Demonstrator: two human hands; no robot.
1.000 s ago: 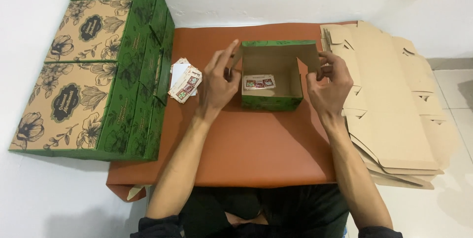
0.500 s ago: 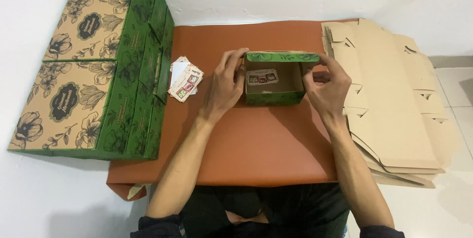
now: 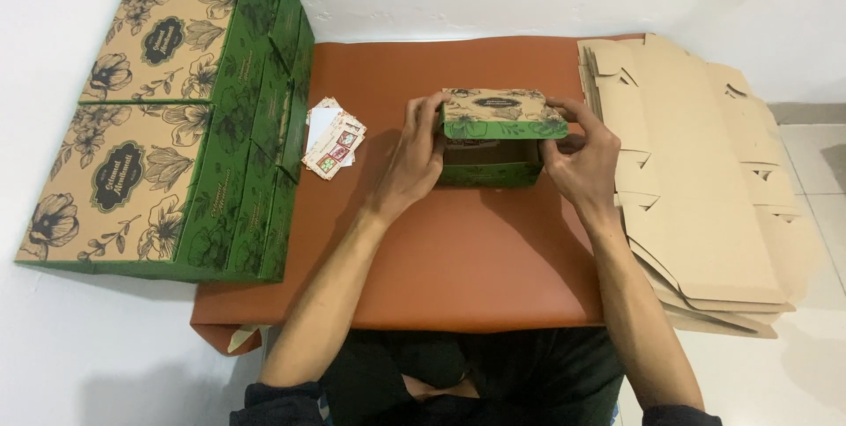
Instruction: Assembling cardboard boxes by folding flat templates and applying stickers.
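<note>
A small green and tan floral cardboard box point(image 3: 490, 172) sits in the middle of the brown table point(image 3: 458, 259). Its lid point(image 3: 500, 113) is lowered almost flat over the opening, with a dark gap still showing at the front. My left hand point(image 3: 416, 155) grips the left side of the box and lid. My right hand point(image 3: 583, 160) holds the right side, thumb on the lid's edge. The inside of the box is hidden by the lid.
A small pile of printed cards point(image 3: 333, 142) lies left of the box. Stacked finished floral boxes point(image 3: 167, 118) fill the left side. A pile of flat, unfolded cardboard blanks point(image 3: 705, 179) lies on the right, overhanging the table edge.
The lid has swung down from fully open to nearly shut over the box. The card inside, visible earlier, is now covered. Both hands stayed on the box sides.
</note>
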